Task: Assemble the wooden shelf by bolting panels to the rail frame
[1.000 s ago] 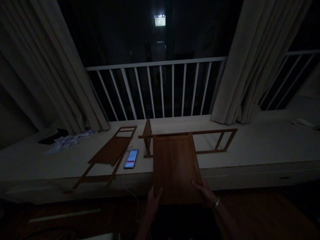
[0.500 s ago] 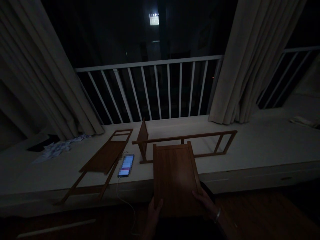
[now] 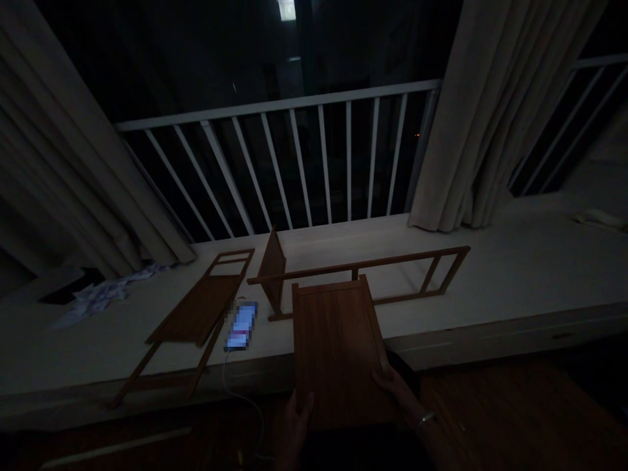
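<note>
Panel check: brown rectangular framed wooden panel reaches over the front edge of the white window ledge. My left hand and right hand clamp its near corners, fingers curled round the edges. Judged stiff, fairly light, smooth-faced; the edges give the surest hold.

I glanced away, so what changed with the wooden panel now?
The wooden panel slid back slightly toward the person, away from the long frame. The left hand and right hand kept their grip on its near end. The phone and flat frame stayed put.
</note>
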`<state>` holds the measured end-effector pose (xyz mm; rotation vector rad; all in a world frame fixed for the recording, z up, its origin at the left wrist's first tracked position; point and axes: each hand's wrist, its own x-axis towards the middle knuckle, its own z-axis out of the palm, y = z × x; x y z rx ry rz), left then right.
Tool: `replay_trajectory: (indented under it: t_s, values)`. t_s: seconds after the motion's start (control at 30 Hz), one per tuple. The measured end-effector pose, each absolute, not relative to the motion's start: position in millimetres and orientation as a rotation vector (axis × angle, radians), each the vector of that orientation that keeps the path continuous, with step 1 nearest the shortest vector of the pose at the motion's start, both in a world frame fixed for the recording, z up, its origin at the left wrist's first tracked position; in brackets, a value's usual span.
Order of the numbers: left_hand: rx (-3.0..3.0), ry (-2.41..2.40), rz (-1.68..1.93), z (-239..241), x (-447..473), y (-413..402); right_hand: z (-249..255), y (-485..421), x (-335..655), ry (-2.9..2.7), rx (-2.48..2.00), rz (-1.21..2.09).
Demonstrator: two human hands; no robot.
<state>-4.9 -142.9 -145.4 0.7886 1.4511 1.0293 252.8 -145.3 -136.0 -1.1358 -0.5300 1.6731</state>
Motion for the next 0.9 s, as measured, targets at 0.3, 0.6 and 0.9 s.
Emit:
replay_trajectory:
  t_s: [0.3, 0.6, 0.9]
  values:
    - [0.789, 1.474, 1.032, -147, -5, -144, -135, -150, 252, -0.525, -1.108, 1.685]
    - [0.716, 1.463, 1.038, -133, -5, -141, -139, -143, 248, -0.507, -1.121, 1.653]
    - [0.681, 1.453, 1.033, -138, -4, -138, -131, -144, 249, -0.527, -1.140, 1.652]
